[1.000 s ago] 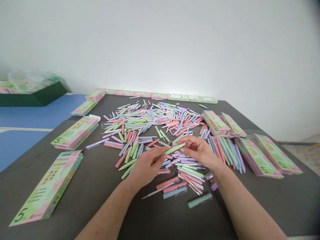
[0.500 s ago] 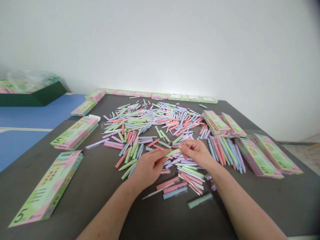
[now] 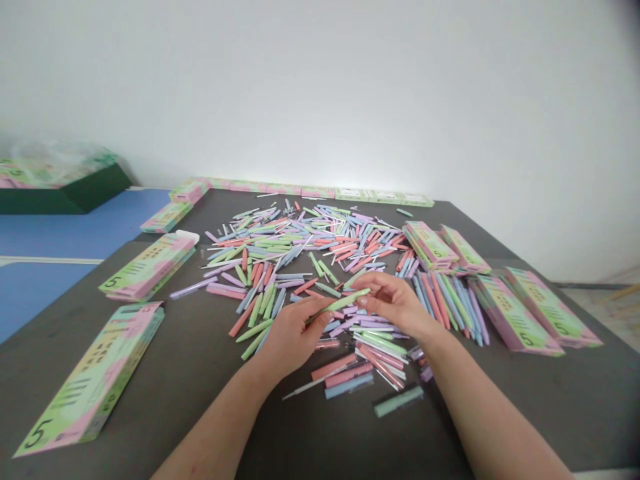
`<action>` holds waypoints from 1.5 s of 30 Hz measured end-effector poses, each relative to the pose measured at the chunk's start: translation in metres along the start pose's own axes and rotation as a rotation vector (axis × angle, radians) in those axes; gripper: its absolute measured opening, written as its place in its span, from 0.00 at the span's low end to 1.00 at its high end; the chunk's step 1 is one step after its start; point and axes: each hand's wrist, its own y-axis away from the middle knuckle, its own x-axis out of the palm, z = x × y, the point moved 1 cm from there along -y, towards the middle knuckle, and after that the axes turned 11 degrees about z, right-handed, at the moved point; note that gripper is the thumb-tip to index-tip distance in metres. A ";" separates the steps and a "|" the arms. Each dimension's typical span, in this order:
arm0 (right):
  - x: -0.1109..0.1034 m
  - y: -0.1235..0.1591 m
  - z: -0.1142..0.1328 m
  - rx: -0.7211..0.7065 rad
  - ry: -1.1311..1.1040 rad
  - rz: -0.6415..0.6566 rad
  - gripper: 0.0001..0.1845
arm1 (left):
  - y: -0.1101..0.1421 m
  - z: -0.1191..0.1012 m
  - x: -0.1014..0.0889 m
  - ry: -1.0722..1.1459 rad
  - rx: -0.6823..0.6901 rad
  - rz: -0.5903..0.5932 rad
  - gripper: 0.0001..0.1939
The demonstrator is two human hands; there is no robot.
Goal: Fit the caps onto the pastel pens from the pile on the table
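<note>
A light green pen (image 3: 346,301) is held slantwise above the pile. My left hand (image 3: 296,331) is closed round its lower left part, which the fingers partly hide. At the upper right end, my right hand (image 3: 395,303) has its thumb and curled fingers about the pen, close to the tip. Beneath and beyond both hands spreads a pile of loose pens (image 3: 300,233) in green, blue, purple and coral red. Nearer to me lie a blue pen barrel (image 3: 349,386), a pale green barrel in a clear sleeve (image 3: 399,402) and a thin white refill (image 3: 310,388).
Printed pen boxes (image 3: 93,373) lie along the left, with more boxes (image 3: 517,317) on the right and a row of boxes (image 3: 285,189) at the back. Pens in a neat row (image 3: 453,303) lie right of my hand. A dark green bin (image 3: 95,190) stands far left on a blue surface.
My right hand's fingers closed over the pen's tip half a second ago, then shifted slightly, so the tip shows again. My left hand has stayed nearly still with the pen.
</note>
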 end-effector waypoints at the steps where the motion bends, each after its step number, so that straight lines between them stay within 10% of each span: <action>1: -0.001 0.000 0.000 -0.008 -0.001 -0.012 0.17 | 0.000 0.000 0.000 0.005 0.001 0.002 0.13; 28: 0.007 -0.005 -0.006 0.056 -0.090 -0.143 0.16 | 0.002 0.007 0.002 -0.145 0.081 -0.129 0.13; 45: -0.006 0.001 -0.009 -0.154 -0.078 -0.236 0.10 | -0.004 0.012 -0.006 -0.095 -0.327 -0.223 0.22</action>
